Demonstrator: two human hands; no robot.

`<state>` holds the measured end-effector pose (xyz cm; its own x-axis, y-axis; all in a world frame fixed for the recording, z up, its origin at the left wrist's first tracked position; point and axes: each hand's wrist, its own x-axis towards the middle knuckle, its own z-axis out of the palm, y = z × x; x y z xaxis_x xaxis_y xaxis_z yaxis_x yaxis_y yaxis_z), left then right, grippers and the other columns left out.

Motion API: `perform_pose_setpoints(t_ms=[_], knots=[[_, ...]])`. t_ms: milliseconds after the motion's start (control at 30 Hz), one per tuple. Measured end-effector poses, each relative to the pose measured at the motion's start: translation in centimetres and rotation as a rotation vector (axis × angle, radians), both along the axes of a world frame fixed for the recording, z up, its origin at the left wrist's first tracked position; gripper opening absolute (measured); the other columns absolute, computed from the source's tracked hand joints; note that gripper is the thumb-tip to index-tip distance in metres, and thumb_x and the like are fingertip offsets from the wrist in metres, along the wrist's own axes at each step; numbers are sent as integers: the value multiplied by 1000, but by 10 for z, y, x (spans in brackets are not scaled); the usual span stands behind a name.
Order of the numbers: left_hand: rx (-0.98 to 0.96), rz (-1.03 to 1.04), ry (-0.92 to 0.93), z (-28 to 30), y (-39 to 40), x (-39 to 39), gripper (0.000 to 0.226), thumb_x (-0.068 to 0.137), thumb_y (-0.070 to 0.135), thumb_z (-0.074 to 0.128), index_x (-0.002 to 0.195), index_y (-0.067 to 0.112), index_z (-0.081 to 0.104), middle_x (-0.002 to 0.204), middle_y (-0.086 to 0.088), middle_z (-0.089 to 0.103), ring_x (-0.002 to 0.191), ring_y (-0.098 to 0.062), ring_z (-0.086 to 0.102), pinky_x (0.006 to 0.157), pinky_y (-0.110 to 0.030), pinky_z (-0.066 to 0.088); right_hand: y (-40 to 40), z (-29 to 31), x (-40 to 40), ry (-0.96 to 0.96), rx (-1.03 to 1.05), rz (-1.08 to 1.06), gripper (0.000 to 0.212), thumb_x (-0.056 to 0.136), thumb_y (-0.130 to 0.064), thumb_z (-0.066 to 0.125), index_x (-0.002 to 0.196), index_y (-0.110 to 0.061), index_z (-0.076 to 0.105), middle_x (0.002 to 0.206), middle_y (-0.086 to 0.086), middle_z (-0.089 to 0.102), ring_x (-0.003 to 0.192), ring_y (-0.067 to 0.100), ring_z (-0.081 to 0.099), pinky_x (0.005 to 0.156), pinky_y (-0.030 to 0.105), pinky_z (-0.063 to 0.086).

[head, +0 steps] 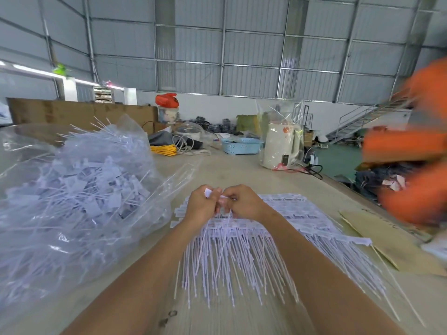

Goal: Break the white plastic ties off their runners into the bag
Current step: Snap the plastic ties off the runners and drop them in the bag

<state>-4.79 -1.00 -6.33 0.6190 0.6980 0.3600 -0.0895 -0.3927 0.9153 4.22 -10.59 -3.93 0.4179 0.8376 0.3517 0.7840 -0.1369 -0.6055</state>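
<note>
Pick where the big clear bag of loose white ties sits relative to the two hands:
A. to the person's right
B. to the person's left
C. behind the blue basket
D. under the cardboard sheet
B: the clear bag heaped with loose white ties lies on the table left of the left hand and right hand, which pinch a tie together.
</note>
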Motion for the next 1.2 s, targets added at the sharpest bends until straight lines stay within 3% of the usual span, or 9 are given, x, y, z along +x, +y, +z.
perform_pose_setpoints(t_ms=[133, 233, 300, 433, 667, 833, 967, 1100, 1200], knots=[[-68, 92, 62, 0, 2, 12, 39, 94, 24, 56, 57, 14, 48, 51, -4, 51, 49, -19, 45, 57, -28, 38, 3, -5, -5, -190, 11, -161, 16, 87, -14, 59, 76, -10, 69, 69, 6, 61, 65, 17, 53, 60, 27, 40], [-212, 151, 107, -4, 15, 11, 37, 93, 22, 59, 59, 11, 48, 49, -5, 48, 42, -18, 42, 45, -23, 32, -3, -4, -17, -482, -49, -291, 18, 91, -21, 53, 80, -15, 64, 80, 4, 65, 80, 26, 58, 60, 25, 30], [-292, 225, 134, -6, 26, 3, 25, 93, 20, 60, 73, 7, 51, 54, -8, 50, 42, -18, 43, 39, -20, 33, -11, 9, -24, -574, 82, -319, 22, 92, -24, 52, 72, -16, 57, 76, 2, 62, 75, 27, 57, 58, 25, 26], [-234, 45, -10, 1, 10, 2, 27, 96, 17, 54, 71, 9, 47, 42, -1, 49, 31, -7, 42, 32, -15, 31, -17, 40, -40, -446, 274, -233, 33, 89, -30, 59, 61, -22, 41, 54, -7, 39, 61, 13, 36, 49, 27, 24], [-393, -240, -188, 5, -8, -4, 22, 100, 20, 46, 94, 9, 64, 50, 0, 60, 43, -14, 44, 46, -24, 32, -15, 33, -30, -287, 267, -59, 13, 89, -24, 61, 87, -14, 69, 93, 0, 55, 86, 15, 53, 73, 30, 42], [-513, -435, -160, 12, -17, -5, 62, 94, 61, 27, 98, 10, 63, 55, -2, 59, 43, -12, 49, 41, -22, 37, -8, 25, -20, -156, 251, -112, 17, 90, -28, 59, 101, -22, 71, 96, -2, 41, 84, 5, 46, 75, 23, 37], [-463, -406, -163, 10, -18, -7, 55, 91, 59, 39, 102, 14, 67, 56, -3, 56, 45, -13, 46, 43, -24, 37, -7, 21, -19, -88, 152, -11, 28, 97, -20, 47, 120, -21, 64, 100, 5, 41, 89, 2, 41, 82, 17, 34], [-469, -267, -225, 8, -14, -5, 41, 97, 41, 45, 78, 12, 67, 55, -6, 54, 36, -10, 37, 39, -20, 28, -14, 15, -8, -91, 67, -13, 30, 99, -25, 45, 121, -11, 61, 113, 10, 63, 99, 17, 57, 91, 24, 44], [-463, -161, -188, 3, -7, -2, 34, 99, 32, 47, 78, 9, 61, 48, -1, 55, 34, -9, 41, 36, -19, 31, -18, 9, -6, -26, -15, -46, 34, 95, -28, 52, 90, 2, 66, 80, 14, 65, 65, 18, 56, 70, 36, 49]])
